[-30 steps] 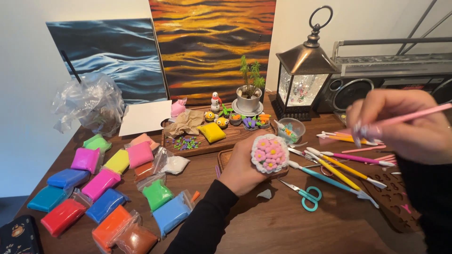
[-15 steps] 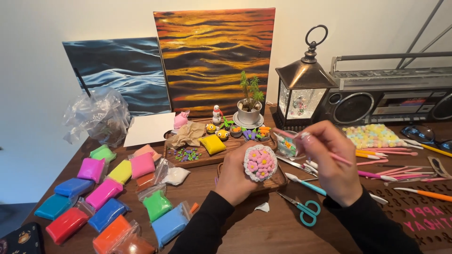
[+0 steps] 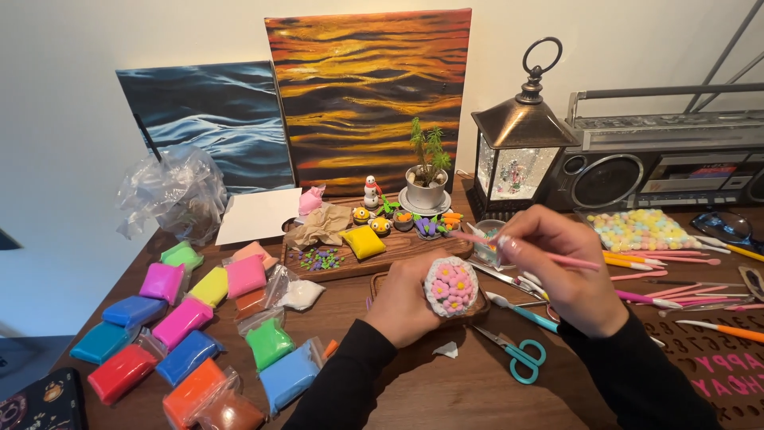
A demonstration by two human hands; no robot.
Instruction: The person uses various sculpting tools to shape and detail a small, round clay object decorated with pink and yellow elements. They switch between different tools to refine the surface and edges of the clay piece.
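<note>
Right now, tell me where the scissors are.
The teal-handled scissors lie on the wooden table, front centre, just below the right hand.

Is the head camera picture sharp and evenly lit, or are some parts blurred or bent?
Head view: soft, even light and faint shadows; the round pink flower-covered clay piece in the left hand is sharp; straight edges bow near the corners.

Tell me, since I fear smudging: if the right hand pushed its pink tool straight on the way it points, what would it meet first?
Probably nothing on the clay piece: the right hand aims its pink tool leftward above the flower-covered ball, toward the yellow clay block; depth is unclear.
</note>
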